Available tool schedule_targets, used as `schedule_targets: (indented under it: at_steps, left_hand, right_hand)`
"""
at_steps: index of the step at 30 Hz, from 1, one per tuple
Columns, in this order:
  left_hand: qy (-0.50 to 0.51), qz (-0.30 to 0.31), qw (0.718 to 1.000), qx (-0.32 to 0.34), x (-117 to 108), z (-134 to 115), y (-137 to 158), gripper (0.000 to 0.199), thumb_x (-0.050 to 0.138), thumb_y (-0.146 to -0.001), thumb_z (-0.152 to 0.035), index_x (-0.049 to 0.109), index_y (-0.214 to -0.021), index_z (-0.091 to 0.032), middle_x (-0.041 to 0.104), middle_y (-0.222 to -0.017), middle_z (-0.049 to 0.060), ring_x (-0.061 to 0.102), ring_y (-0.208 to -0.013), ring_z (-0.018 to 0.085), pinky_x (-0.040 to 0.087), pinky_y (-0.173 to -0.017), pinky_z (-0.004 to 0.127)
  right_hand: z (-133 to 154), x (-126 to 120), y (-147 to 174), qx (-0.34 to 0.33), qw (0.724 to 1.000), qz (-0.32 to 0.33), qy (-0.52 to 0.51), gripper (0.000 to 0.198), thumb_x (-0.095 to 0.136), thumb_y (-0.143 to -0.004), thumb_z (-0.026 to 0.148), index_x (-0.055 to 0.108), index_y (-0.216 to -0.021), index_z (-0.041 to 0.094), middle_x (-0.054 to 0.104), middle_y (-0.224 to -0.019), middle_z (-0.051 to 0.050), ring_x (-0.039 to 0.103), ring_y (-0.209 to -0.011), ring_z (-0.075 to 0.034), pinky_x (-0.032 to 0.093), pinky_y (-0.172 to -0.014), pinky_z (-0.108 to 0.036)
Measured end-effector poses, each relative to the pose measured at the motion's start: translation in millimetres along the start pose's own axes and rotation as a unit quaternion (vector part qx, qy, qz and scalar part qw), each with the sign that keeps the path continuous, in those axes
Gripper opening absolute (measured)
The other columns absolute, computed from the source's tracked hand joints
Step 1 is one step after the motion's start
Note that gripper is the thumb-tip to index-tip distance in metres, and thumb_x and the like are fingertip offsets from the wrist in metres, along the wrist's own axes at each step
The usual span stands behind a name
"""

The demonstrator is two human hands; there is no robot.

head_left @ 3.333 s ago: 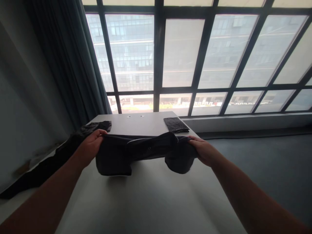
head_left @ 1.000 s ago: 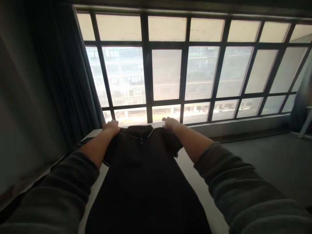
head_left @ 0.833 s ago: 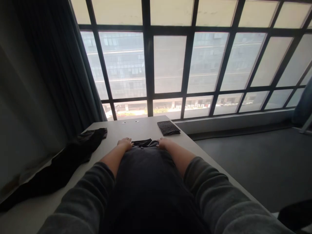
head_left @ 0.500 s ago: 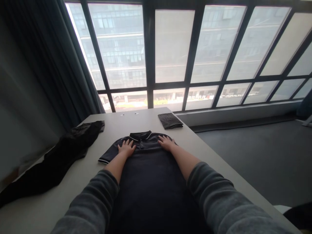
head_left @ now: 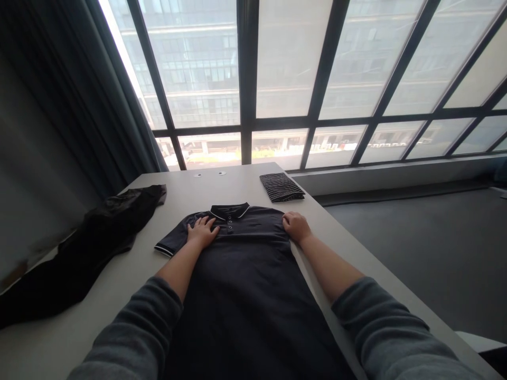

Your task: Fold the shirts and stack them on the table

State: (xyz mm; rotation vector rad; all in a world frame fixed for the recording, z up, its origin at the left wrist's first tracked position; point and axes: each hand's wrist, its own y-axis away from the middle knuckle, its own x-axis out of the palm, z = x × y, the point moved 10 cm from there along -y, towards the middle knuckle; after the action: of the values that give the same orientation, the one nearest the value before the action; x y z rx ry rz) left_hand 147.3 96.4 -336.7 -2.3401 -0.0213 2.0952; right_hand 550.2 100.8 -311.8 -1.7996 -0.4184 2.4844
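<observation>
Polo shirt point(head_left: 245, 295): dark, laid out on the white table point(head_left: 190, 196), collar point(head_left: 232, 212) toward the window point(head_left: 287, 63).
Left hand point(head_left: 202, 233): flat on the chest, fingers spread — near the button placket point(head_left: 229, 224).
Right hand point(head_left: 297, 226): curled at the opposite shoulder edge; whether it grips cloth cannot be told.
Striped cloth point(head_left: 281, 187): folded, beyond the right hand.
Black garment point(head_left: 99, 237): along the table's left side.

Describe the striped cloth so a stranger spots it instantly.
Find the white table by the window. Near its far right corner, beyond the dark polo shirt, lies the folded cloth. White stripes across its black fabric set it apart from the shirt and the black garment on the left.
</observation>
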Motion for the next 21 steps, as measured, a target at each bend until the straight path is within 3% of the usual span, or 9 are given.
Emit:
schedule_targets:
  at_steps: [5, 8, 11, 15, 18, 21]
  left_hand:
    - [0.0, -0.047, 0.999, -0.001, -8.2, -6.3, 6.1, 0.062, 0.038, -0.104, -0.058, 0.052, -0.158, -0.032, 0.041, -0.17, 0.009, 0.035, -0.156, 0.036, 0.025, -0.125, 0.067]
    - [0.002, -0.095, 0.995, -0.027, -18.1, 7.8, 13.1, 0.059, 0.039, -0.105, -0.054, 0.053, -0.156, -0.028, 0.043, -0.169, 0.013, 0.041, -0.152, 0.036, 0.031, -0.124, 0.062]
    - [0.019, -0.123, 0.989, -0.075, -26.7, 52.4, 30.8, 0.056, 0.039, -0.105, -0.052, 0.06, -0.149, -0.025, 0.052, -0.161, 0.017, 0.05, -0.145, 0.038, 0.045, -0.115, 0.059]
    - [0.021, -0.085, 0.995, -0.039, -26.2, 120.2, 62.5, 0.049, 0.043, -0.101, -0.034, 0.066, -0.143, -0.025, 0.069, -0.143, 0.012, 0.056, -0.141, 0.031, 0.045, -0.118, 0.052]
    - [0.022, -0.047, 0.999, -0.009, -18.9, 161.7, 79.6, 0.056, 0.037, -0.1, -0.036, 0.065, -0.145, -0.016, 0.061, -0.155, 0.013, 0.052, -0.147, 0.028, 0.041, -0.124, 0.044]
    - [0.03, -0.02, 0.999, 0.017, -12.9, 177.2, 82.7, 0.063, 0.031, -0.1, -0.038, 0.062, -0.149, -0.012, 0.054, -0.161, 0.012, 0.047, -0.152, 0.025, 0.036, -0.127, 0.04]
  right_hand:
    - [-16.3, 8.4, 26.4, 0.014, 0.999, 0.03, -0.004, 0.041, 0.054, -0.103, 0.036, 0.066, -0.14, 0.022, 0.061, -0.148, -0.014, 0.056, -0.135, -0.031, 0.03, -0.123, -0.054]
    - [-33.5, 9.0, 36.0, 0.033, 0.999, 0.04, -0.016, 0.045, 0.053, -0.104, 0.039, 0.062, -0.146, 0.025, 0.055, -0.157, -0.013, 0.051, -0.142, -0.032, 0.023, -0.125, -0.063]
    - [-51.3, 6.9, 40.8, 0.054, 0.997, 0.043, -0.028, 0.043, 0.049, -0.104, 0.036, 0.065, -0.143, 0.028, 0.055, -0.159, -0.01, 0.05, -0.145, -0.031, 0.025, -0.124, -0.064]
    - [-68.2, 2.4, 41.4, 0.074, 0.997, 0.032, -0.016, 0.043, 0.048, -0.1, 0.025, 0.07, -0.138, 0.028, 0.057, -0.157, -0.009, 0.051, -0.144, -0.03, 0.031, -0.123, -0.057]
    - [-70.5, -2.8, 39.4, 0.08, 0.997, 0.007, 0.001, 0.037, 0.055, -0.097, 0.028, 0.075, -0.127, 0.024, 0.062, -0.149, -0.013, 0.056, -0.137, -0.03, 0.036, -0.12, -0.051]
    - [-58.7, -9.1, 39.1, 0.065, 0.998, -0.007, 0.005, 0.033, 0.056, -0.095, 0.024, 0.077, -0.121, 0.021, 0.068, -0.139, -0.013, 0.06, -0.128, -0.028, 0.038, -0.118, -0.044]
